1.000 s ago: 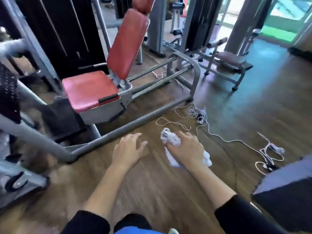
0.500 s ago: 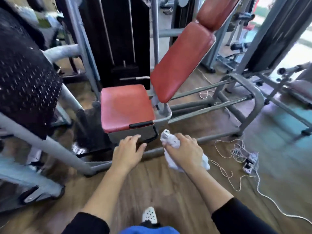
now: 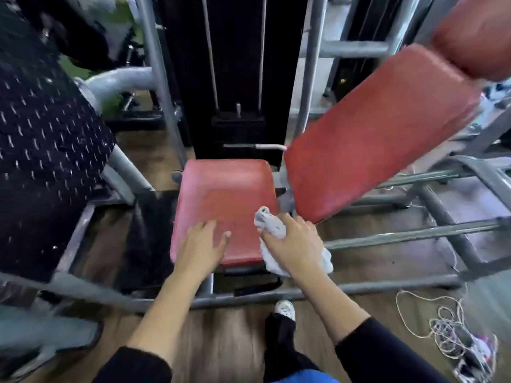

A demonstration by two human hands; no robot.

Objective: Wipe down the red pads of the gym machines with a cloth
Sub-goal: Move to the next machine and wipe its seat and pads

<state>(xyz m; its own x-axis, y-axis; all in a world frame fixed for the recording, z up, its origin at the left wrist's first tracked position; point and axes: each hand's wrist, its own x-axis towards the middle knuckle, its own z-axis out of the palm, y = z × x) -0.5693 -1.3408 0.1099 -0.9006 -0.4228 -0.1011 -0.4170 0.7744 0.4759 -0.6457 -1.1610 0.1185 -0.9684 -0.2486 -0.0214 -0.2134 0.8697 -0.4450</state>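
Head view.

- Floor [image 3: 229, 341]: wood-pattern planks, brown, blurred by motion near the lower edge.
- Machine frame [image 3: 304, 293]: grey steel tubes; one bar crosses the floor below the seat, others run right.
- Weight stack [image 3: 235, 64]: black, upright, directly behind the seat, with two thin rods down its face.
- Red seat pad [image 3: 224, 200]: level, worn surface, centre of view.
- Red back pad [image 3: 381, 134]: tilted, rising to the right of the seat.
- Upper red pad [image 3: 475, 34]: cut off by the top right corner.
- Left hand [image 3: 200, 247]: laid flat on the seat's near edge, fingers straight and slightly spread.
- Right hand [image 3: 296, 244]: at the seat's near right corner, fingers curled round the cloth.
- White cloth [image 3: 272, 225]: bunched, sticking out above and below the fist; contact with the pad cannot be told.
- Black perforated pad [image 3: 41, 150]: left, cut off by the frame edge.
- White cords [image 3: 453, 335]: tangled on the floor, lower right; the items among them are too blurred to name.
- White shoe [image 3: 284, 309]: only the toe shows, just beside the floor bar.
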